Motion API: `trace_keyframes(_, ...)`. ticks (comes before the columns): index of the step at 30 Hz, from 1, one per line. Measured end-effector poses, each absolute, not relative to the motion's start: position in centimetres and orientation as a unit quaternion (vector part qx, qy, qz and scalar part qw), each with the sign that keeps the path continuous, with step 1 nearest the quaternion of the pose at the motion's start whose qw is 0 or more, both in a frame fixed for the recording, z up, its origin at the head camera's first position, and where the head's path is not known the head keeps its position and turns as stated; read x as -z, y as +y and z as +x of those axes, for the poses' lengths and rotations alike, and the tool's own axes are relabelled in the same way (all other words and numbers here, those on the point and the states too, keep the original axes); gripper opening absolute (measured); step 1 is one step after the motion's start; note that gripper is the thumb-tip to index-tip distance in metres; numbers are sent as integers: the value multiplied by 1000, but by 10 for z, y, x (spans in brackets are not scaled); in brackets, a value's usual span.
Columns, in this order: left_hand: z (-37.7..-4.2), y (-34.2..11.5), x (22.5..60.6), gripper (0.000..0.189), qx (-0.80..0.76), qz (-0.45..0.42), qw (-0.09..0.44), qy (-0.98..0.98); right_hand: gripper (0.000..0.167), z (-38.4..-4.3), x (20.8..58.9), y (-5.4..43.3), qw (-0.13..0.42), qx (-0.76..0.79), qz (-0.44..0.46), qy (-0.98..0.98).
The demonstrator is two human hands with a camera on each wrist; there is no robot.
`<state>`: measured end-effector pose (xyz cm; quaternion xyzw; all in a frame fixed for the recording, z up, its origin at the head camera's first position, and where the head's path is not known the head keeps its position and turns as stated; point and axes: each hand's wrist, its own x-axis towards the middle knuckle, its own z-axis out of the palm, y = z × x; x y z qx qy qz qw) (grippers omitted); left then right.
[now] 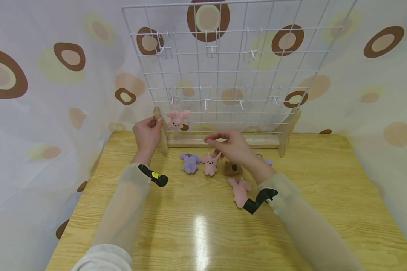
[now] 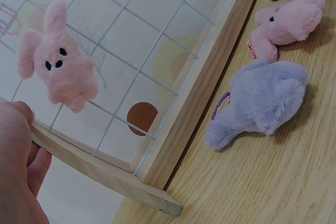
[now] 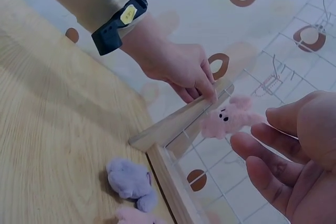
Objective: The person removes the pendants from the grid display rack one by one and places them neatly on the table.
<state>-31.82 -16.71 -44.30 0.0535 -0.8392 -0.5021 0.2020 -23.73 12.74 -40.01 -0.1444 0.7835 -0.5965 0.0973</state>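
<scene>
My left hand (image 1: 147, 134) grips the upper end of the rack's left wooden leg (image 1: 164, 140), thumb and fingers on either side of it. Beside it a pink plush bunny (image 1: 176, 120) with black eyes hangs by a pink bead chain from a lower left hook of the white wire grid (image 1: 218, 72). My right hand (image 1: 233, 146) hovers before the grid's lower middle, fingers loosely bent and holding nothing. Below it on the table lie a second pink bunny (image 1: 210, 165), a purple plush (image 1: 190, 164) and a brown plush (image 1: 233, 168).
Nearer me, another pink plush (image 1: 239, 192) lies on the wooden table (image 1: 176, 226). One more purple plush (image 1: 268, 162) is mostly hidden behind my right wrist. Several white hooks stick out from the grid, such as a lower middle hook (image 1: 205, 103). Patterned cloth surrounds the table.
</scene>
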Motion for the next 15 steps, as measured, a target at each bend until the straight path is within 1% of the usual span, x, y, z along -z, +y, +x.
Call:
trace_keyframes(5,-319,-167,443,27,505,50,208,-836,21,-244,392,116,93,596,-162,781)
trace_keyframes(15,-317,-166,441,27,507,52,203,-836,24,-258,377,88,88,591,-189,779)
